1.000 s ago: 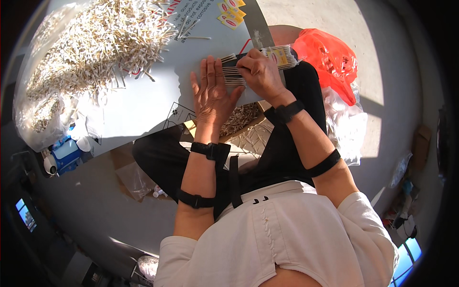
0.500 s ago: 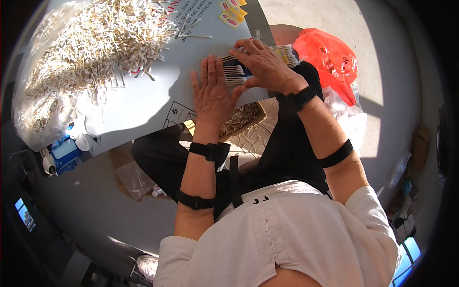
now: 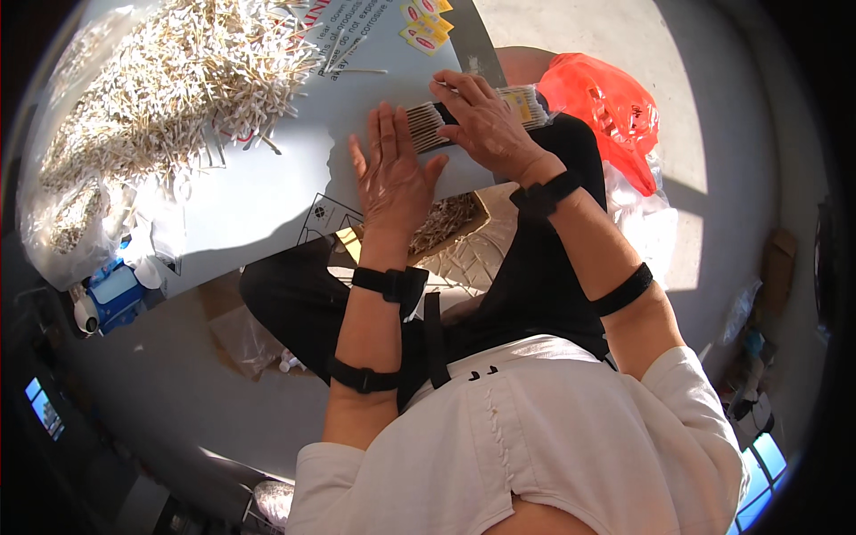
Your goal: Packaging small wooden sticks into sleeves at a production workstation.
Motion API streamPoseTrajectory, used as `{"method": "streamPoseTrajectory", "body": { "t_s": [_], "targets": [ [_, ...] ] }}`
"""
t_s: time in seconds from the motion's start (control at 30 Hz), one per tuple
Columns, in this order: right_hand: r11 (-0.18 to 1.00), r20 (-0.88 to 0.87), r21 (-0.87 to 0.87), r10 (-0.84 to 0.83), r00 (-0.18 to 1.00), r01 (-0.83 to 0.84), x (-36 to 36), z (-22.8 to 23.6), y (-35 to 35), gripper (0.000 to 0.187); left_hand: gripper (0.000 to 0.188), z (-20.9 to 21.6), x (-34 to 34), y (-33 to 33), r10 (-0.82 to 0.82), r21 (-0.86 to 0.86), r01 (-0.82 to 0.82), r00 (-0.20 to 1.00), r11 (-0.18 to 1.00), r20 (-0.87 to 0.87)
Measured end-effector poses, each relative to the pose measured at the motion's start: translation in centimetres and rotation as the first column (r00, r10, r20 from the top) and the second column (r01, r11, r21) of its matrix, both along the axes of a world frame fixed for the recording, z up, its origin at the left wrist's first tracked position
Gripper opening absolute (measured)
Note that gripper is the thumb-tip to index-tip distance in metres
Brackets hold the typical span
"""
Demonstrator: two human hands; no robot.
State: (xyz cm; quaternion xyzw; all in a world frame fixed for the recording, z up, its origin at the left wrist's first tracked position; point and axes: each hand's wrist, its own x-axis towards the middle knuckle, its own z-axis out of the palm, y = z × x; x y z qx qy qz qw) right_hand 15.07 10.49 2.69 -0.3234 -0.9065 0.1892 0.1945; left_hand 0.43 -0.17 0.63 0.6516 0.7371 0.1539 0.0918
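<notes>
A flat row of cotton swabs (image 3: 424,127) lies on the grey board between my two hands, their sticks side by side. My left hand (image 3: 390,178) rests flat, fingers stretched out, its index finger along the left end of the row. From the right, my right hand (image 3: 490,125) curves over the row, with its fingers at the far side and its thumb at the near side. Part of the row is hidden under it. Just beyond its knuckles is a clear pack of swabs (image 3: 524,105) with a yellow label.
A big heap of loose cotton swabs (image 3: 178,98) spills from a clear bag at the left. Several yellow labels (image 3: 426,25) lie at the board's far edge. A red plastic bag (image 3: 606,102) sits at the right, and a cardboard box (image 3: 477,227) of swabs stands below the board.
The swabs, in uneven groups before, now form one even row. My right thumb has moved up onto the near edge of the row. My left hand has shifted slightly left.
</notes>
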Motion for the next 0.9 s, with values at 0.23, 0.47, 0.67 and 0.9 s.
{"method": "streamPoseTrajectory", "body": {
  "t_s": [0.23,0.47,0.67,0.9],
  "targets": [
    [0.650,-0.625,-0.738,-0.559,0.544,-0.180,-2.3,-1.8,-2.9,0.050,0.082,0.1,0.1,0.1,0.005,0.003,-0.005,1.000,1.000,-0.003],
    [0.669,-0.605,-0.735,-0.573,0.553,-0.111,-2.8,-2.5,-3.1,0.046,0.081,0.1,0.1,0.4,0.002,-0.026,-0.001,1.000,1.000,0.012],
    [0.975,-0.167,0.050,-0.207,0.964,0.218,6.1,0.7,0.8,0.050,0.078,-0.8,-0.3,0.0,-0.038,0.059,0.041,0.998,0.997,-0.045],
    [0.973,0.232,0.001,-0.225,0.946,0.231,8.3,-2.7,0.4,0.063,0.080,-0.4,0.7,0.5,-0.022,0.044,0.025,0.996,0.999,-0.083]
  ]
}}
